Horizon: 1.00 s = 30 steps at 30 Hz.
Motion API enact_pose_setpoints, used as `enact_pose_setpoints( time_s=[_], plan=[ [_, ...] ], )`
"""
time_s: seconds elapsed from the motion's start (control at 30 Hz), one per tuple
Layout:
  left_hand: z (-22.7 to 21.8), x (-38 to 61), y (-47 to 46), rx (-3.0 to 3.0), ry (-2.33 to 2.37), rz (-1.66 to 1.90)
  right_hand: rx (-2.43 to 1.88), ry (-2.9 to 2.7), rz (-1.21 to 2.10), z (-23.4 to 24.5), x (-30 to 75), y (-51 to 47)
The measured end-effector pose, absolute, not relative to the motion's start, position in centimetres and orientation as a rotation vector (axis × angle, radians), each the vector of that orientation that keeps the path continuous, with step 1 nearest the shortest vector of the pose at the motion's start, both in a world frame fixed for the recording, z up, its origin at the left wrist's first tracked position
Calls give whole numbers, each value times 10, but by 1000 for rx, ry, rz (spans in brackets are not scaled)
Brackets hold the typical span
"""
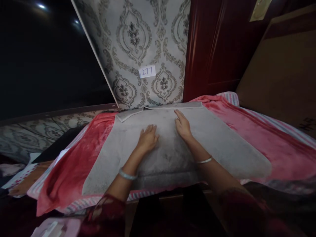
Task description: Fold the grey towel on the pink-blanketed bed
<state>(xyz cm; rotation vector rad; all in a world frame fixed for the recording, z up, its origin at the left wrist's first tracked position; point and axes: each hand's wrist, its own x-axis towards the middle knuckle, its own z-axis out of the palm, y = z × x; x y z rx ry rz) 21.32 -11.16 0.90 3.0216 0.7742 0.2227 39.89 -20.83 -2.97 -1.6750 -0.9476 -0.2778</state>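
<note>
A light-grey, plush, roughly trapezoid cloth (227, 148) lies spread over a red, fleecy blanket (81, 161), which shows at both its sides. The left hand (148, 138) lies flattened near the cloth's middle; the right hand (182, 124), apart from it, extends its fingers nearer the cloth's far edge. Neither grips anything, though blur makes firm contact hard to judge. Beyond the cloth, a white, rectangular paper label (147, 71) reads 277.
</note>
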Motion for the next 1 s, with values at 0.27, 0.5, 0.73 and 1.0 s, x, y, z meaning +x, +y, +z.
enact_pose_setpoints(
  time_s=[0.27,0.5,0.73,1.0],
  plan=[
    [-48,287,-95,3019,689,183,-2430,-1055,-125,-71,392,-179],
    [-65,278,-81,3063,656,221,-2526,-1113,-165,-82,396,-179],
    [-51,218,-9,2953,1044,118,-2536,-1109,-144,-80,394,-180],
    [-62,177,22,2760,1280,257,-2552,-1112,-138,-80,395,-179]
  ],
)
